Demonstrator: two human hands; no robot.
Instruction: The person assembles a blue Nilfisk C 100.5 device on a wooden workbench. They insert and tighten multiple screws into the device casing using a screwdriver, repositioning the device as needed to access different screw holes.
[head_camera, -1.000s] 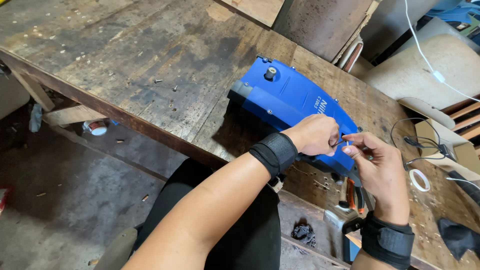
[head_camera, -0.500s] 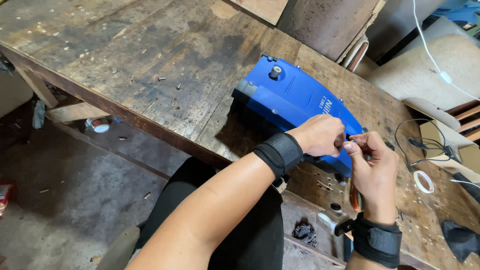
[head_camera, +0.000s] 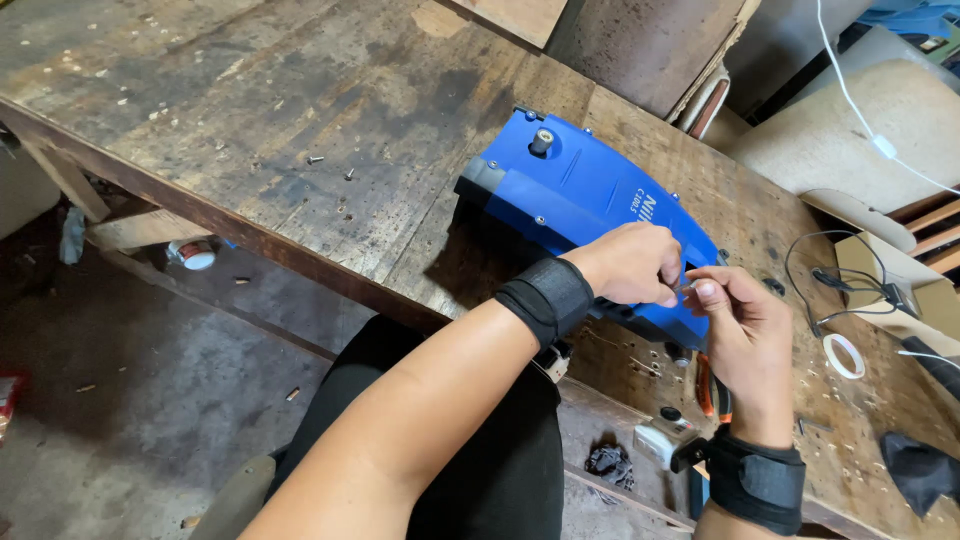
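I have the blue casing (head_camera: 590, 205) flat on the bench (head_camera: 250, 110), both hands pinching something tiny at its near edge: left hand (head_camera: 630, 262), right hand (head_camera: 745, 330); two screws (head_camera: 330, 166) lie loose, so work seems midway

Power tool housing (head_camera: 590, 215) on workbench (head_camera: 300, 120), hands at its near end, tape roll (head_camera: 845, 355) to the right

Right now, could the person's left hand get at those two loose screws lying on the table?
Probably yes: the left hand rests on the blue machine, and the screws lie on bare wood to its left with nothing between.
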